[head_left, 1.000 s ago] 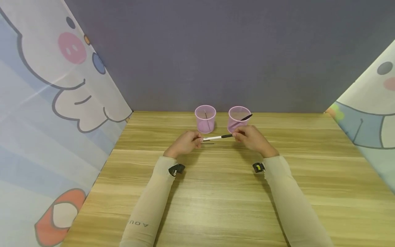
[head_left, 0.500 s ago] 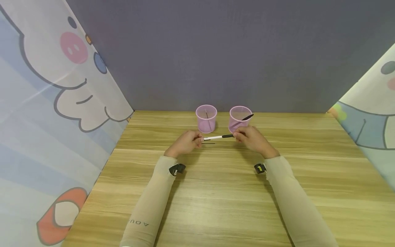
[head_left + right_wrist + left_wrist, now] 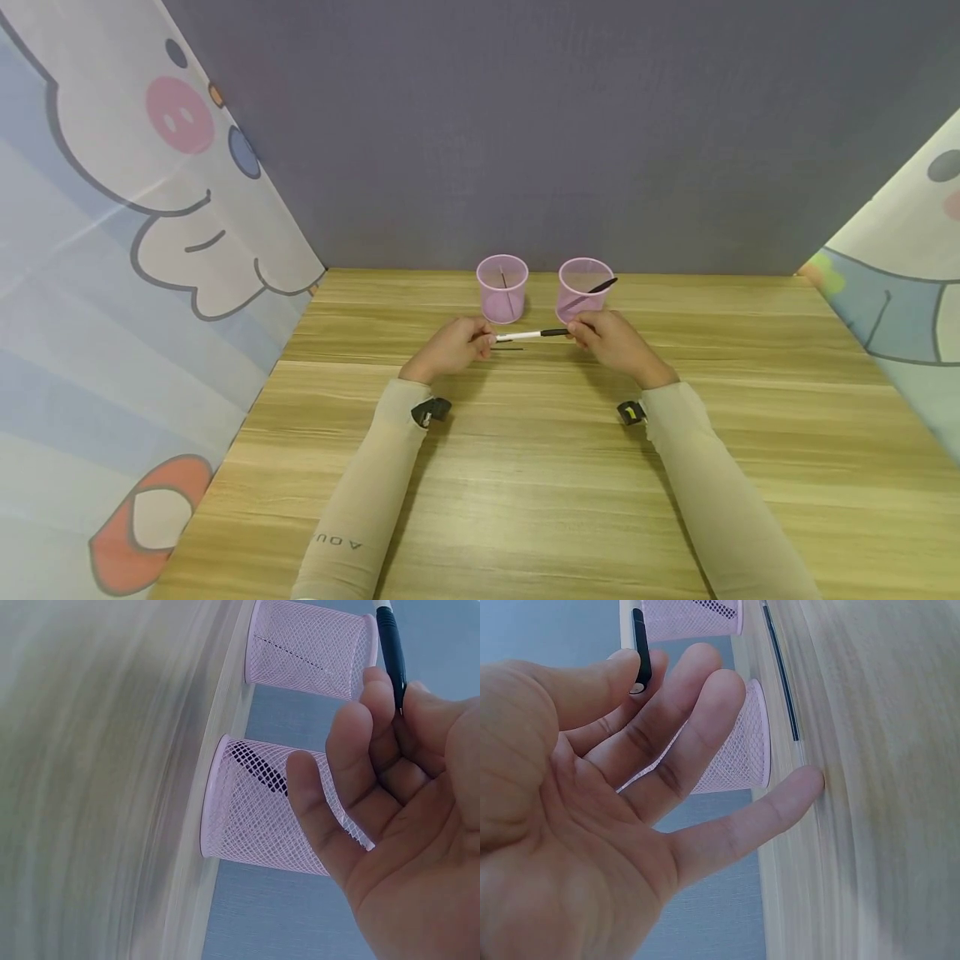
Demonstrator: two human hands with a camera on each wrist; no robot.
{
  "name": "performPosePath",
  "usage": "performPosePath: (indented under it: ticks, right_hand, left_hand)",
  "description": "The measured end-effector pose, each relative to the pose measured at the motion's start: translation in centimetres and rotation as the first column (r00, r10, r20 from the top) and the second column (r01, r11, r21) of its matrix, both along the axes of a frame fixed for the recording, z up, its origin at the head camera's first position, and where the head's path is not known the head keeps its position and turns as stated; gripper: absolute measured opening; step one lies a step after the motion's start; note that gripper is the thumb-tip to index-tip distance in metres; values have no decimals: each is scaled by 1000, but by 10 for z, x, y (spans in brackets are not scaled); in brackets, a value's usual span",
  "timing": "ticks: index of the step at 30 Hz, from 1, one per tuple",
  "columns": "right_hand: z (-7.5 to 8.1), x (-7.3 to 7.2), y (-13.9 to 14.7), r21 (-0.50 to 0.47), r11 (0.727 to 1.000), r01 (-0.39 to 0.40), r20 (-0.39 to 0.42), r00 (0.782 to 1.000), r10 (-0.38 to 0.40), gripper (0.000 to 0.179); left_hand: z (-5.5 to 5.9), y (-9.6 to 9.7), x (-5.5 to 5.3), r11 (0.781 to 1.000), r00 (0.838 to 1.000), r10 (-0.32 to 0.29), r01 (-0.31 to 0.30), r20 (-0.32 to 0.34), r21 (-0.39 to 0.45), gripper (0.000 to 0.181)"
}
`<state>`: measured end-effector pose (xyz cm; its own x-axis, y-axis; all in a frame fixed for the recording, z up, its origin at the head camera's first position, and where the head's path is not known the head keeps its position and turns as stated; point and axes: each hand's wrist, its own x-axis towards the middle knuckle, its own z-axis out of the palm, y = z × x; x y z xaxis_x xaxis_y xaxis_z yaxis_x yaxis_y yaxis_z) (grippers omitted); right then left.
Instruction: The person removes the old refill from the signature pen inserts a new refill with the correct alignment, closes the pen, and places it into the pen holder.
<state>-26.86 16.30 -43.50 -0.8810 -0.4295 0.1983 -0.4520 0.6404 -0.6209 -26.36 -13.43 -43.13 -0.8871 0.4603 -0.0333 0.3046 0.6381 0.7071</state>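
A white pen (image 3: 525, 335) with a black grip section is held level above the table between both hands. My left hand (image 3: 452, 346) pinches its left end between thumb and forefinger; its black clip (image 3: 640, 652) shows in the left wrist view. At the other end, my right hand (image 3: 617, 346) pinches the black grip (image 3: 391, 649) near the metal point. A thin dark pen refill (image 3: 784, 682) lies on the table below the pen, and the left little fingertip is at its end; contact is hard to tell.
Two pink mesh pen cups stand behind the hands. The left cup (image 3: 491, 306) holds a thin refill (image 3: 506, 287); the right cup (image 3: 564, 298) holds a black pen-like piece (image 3: 603, 285) leaning over its rim. A grey panel (image 3: 525, 133) rises along the back edge of the wooden table (image 3: 525, 500).
My right hand and the pen's right end have dipped very slightly. My left hand keeps its grip, and the cups and the refill on the table stay put.
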Motion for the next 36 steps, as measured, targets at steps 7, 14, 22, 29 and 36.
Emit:
performPosePath:
  ticks: [7, 14, 22, 29, 36]
  right_hand:
    - [-3, -1, 0, 21, 1000, -2, -31, 1000, 3, 32]
    - [-4, 0, 0, 25, 1000, 0, -21, 1000, 1, 32]
    - [-5, -3, -1, 41, 999, -1, -20, 1000, 2, 32]
    - [-5, -2, -2, 38, 999, -1, -14, 1000, 1, 33]
    - [-2, 0, 1, 31, 999, 20, -10, 1000, -20, 30]
  left_hand:
    - [1, 1, 1, 1000, 1000, 1, -1, 0, -2, 18]
    - [1, 2, 2, 1000, 1000, -3, 3, -5, -4, 17]
    - [-1, 1, 1, 1000, 1000, -5, 5, -18, 3, 18]
    - [0, 1, 1, 1000, 1000, -2, 2, -21, -7, 19]
    - [1, 2, 2, 1000, 999, -6, 5, -32, -6, 19]
